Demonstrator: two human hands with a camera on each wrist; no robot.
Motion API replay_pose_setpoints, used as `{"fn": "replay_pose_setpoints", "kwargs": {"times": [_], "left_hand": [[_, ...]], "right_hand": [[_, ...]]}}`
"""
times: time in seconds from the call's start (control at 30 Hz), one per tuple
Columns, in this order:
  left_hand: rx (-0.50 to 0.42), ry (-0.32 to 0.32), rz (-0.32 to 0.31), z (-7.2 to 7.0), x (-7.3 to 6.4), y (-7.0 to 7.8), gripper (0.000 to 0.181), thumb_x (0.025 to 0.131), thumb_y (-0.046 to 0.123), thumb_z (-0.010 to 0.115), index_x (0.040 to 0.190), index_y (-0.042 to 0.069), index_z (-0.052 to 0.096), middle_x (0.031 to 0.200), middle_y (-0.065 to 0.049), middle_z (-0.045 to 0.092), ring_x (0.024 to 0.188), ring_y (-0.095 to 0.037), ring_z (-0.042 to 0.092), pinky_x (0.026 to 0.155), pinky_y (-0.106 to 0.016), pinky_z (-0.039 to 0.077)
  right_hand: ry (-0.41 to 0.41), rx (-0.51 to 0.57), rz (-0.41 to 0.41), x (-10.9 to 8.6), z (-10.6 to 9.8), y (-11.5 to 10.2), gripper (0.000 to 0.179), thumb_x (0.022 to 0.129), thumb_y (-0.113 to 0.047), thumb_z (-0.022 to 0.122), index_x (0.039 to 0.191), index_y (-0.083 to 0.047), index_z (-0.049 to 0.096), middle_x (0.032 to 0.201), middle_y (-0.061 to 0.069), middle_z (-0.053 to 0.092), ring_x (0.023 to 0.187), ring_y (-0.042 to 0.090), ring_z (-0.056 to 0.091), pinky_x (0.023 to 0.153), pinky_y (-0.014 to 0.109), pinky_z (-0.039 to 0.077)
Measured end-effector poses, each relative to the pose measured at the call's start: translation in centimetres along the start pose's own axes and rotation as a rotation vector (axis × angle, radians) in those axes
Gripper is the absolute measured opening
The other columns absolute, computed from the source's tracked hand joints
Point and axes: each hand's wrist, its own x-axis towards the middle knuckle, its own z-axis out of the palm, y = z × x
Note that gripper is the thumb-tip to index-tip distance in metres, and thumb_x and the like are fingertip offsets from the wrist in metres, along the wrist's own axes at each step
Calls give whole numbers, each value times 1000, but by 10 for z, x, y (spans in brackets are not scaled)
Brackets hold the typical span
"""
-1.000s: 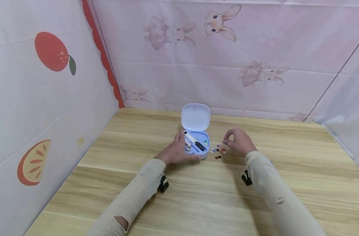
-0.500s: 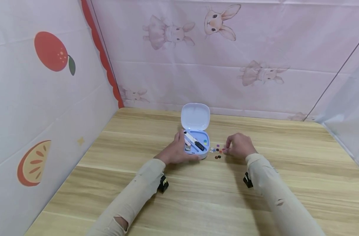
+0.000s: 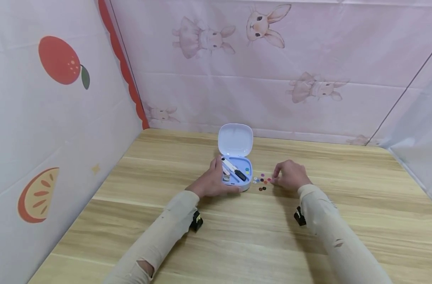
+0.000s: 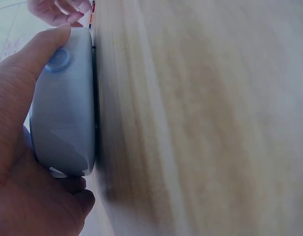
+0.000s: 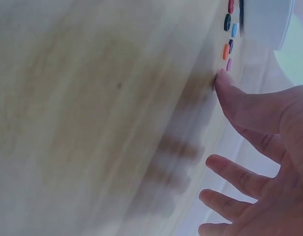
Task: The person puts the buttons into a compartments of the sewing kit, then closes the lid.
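Left hand (image 3: 213, 184) grips blue box (image 3: 242, 163) at its 8 o'clock. Right hand (image 3: 291, 175) at 3 o'clock of buttons (image 3: 261, 180) on worktop (image 3: 242, 236); cannot tell whether pinching one.

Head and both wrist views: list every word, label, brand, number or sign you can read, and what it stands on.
No text can be read in any view.
Box: no lettering can be made out on the wall facing the left wrist camera.
White-and-black tool: too small to tell whether it is marked.
Small coloured discs: too small to tell.
Rabbit print and red fruit print: pictures, no words.
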Motion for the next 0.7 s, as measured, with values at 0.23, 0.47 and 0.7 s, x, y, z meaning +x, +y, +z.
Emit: {"fn": "replay_pose_setpoints", "kwargs": {"times": [0.23, 0.47, 0.7], "left_hand": [[-3, 6, 8, 0, 0, 0, 140, 71, 65, 83, 162, 16, -12, 163, -15, 13, 134, -32, 42, 112, -47, 38], [-3, -5, 10, 1, 0, -1, 138, 73, 63, 83, 162, 17, -12, 161, -13, 14, 130, -30, 44, 111, -46, 40], [0, -4, -1, 2, 2, -3, 139, 73, 64, 82, 162, 18, -14, 161, -12, 14, 129, -28, 44, 111, -44, 40]], "right_hand": [[-11, 15, 25, 0, 0, 4, 7, 85, -14, 81, 82, -10, 75, 107, 15, 73, 111, 47, 60, 107, 78, 17], [-5, -6, 56, -1, 1, 9, 4, 85, -13, 79, 88, -11, 77, 118, 20, 70, 119, 54, 55, 106, 81, 10], [6, 10, 80, -1, 0, 15, 4, 86, -11, 77, 89, -12, 79, 122, 21, 68, 122, 53, 53, 106, 81, 8]]}}
